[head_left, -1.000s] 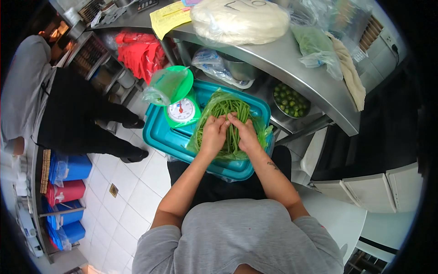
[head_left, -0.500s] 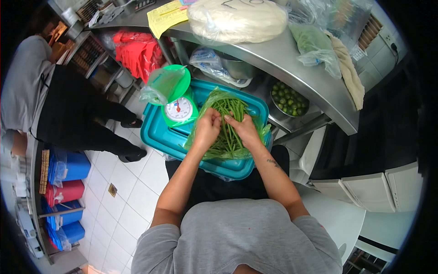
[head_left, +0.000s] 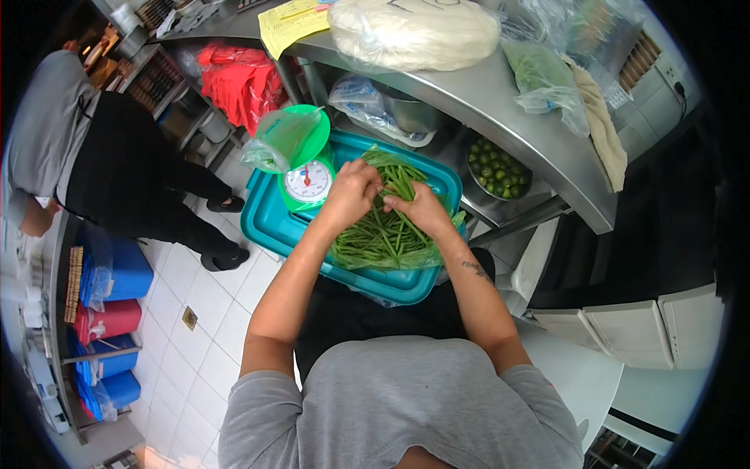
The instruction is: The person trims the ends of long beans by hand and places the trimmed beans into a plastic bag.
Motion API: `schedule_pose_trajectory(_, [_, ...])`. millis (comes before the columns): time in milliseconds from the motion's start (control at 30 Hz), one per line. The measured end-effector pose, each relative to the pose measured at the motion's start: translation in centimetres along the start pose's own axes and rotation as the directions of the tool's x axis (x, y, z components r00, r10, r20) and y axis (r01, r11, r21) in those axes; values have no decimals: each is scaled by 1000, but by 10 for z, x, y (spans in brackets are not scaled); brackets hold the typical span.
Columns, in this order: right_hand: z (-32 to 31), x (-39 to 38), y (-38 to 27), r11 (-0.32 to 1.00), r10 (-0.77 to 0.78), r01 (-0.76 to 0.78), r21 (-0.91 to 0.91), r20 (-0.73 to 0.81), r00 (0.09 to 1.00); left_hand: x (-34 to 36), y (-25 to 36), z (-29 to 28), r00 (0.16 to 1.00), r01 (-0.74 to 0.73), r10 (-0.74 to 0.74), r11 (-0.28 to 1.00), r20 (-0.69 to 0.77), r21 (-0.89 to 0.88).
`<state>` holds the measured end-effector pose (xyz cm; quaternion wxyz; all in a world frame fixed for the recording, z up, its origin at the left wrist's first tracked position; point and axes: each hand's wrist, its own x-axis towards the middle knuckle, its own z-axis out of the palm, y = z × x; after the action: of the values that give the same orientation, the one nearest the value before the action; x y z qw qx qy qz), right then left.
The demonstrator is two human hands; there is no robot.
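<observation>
Long thin green beans (head_left: 375, 238) lie in an opened green plastic bag (head_left: 428, 258) on a teal plastic tub (head_left: 266, 223) in front of me. Over the far part of the pile, my left hand (head_left: 353, 191) is closed, its fingertips pinched together; what sits between them is too small to make out. Just beside it, my right hand (head_left: 422, 209) has thumb and fingers closed round a few green beans. A green kitchen scale (head_left: 307, 184) with a round white dial stands on the tub's left side, and a clear bag (head_left: 283, 141) with green contents rests on its pan.
A steel counter (head_left: 539, 133) curves across the far side, bearing a large white bagged bundle (head_left: 414, 35). Beneath it sits a bowl of small green fruit (head_left: 498, 170). At left, another person (head_left: 125, 164) stands by a table (head_left: 58, 313) with blue and red bins underneath.
My left hand has shifted slightly left and up, away from the bag's near part. More of the pile shows below my hands. The other person's hand has moved a little.
</observation>
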<state>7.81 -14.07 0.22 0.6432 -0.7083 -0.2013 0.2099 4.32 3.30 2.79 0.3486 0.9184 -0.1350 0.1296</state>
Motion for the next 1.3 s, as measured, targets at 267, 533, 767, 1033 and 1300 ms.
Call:
schedule_pose_trajectory(267, [-1, -3, 13, 922, 60, -49, 384, -16, 998, -12, 23, 5, 943, -51, 66, 997, -327, 53])
schedule_pose_trajectory(533, [0, 1, 13, 929, 49, -60, 364, 39, 998, -24, 19, 21, 975, 66, -48, 995, -216, 78])
schedule_pose_trajectory(767, [0, 13, 10, 958, 40, -76, 276, 134, 990, -20, 2, 24, 836, 482, -481, 408, 266, -776])
schedule_pose_trajectory(1033, [15, 10, 11, 974, 167, -159, 161, -32, 985, -26, 0, 33, 781, 495, -586, 366, 218, -788])
schedule_pose_trajectory(1300, [13, 18, 13, 977, 101, -89, 193, -55, 993, -25, 5, 36, 755, 501, -592, 240, 284, -832])
